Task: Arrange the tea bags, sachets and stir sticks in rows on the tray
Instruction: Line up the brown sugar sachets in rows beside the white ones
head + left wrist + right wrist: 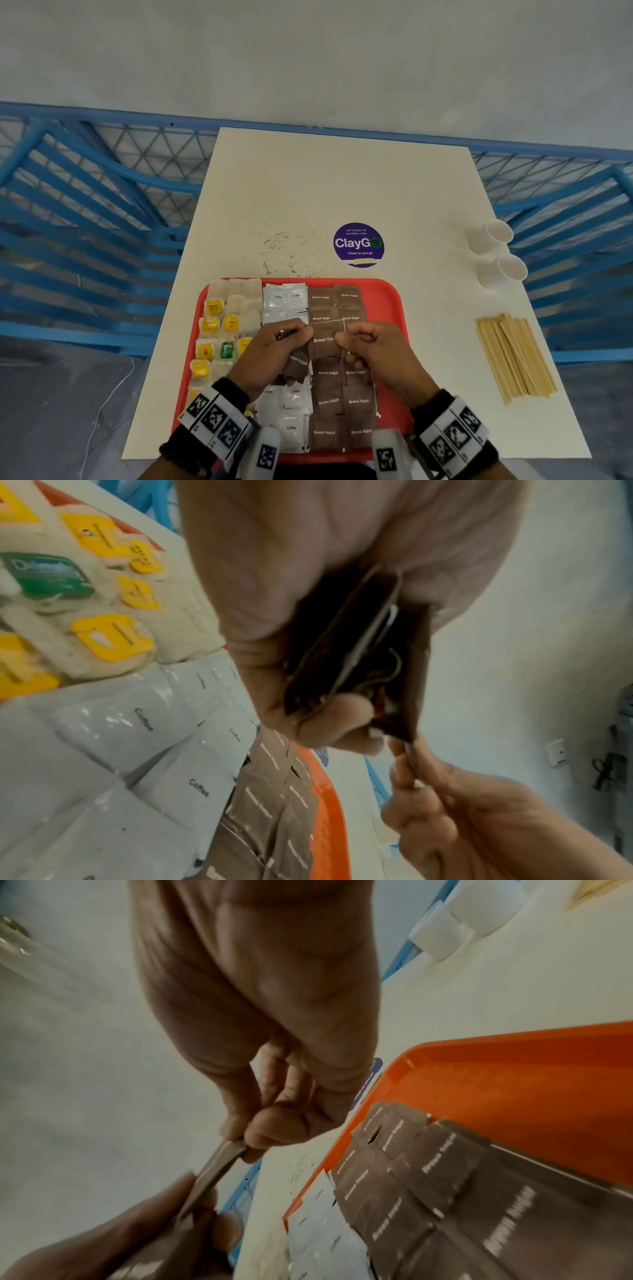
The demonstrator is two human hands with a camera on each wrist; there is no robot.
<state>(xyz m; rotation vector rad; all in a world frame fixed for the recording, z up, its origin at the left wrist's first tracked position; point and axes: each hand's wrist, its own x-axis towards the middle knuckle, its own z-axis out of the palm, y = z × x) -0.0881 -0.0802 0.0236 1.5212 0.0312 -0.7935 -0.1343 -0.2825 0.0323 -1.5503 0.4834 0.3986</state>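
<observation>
A red tray (388, 301) holds tea bags (219, 329) on the left, white coffee sachets (284, 298) in the middle and brown sugar sachets (342, 401) on the right, all in rows. Above them both hands pinch one brown sugar sachet (327, 337): my left hand (301, 334) takes its left edge, my right hand (346, 339) its right edge. My left hand also grips a small stack of brown sachets (342, 647) in its palm. In the right wrist view the pinched sachet (219, 1164) shows edge-on. Wooden stir sticks (513, 356) lie bundled on the table, right of the tray.
Two white paper cups (493, 236) lie on their sides at the table's right edge. A round purple sticker (358, 244) and scattered dark crumbs (284, 251) sit beyond the tray. Blue railings (85, 212) flank the white table (325, 188).
</observation>
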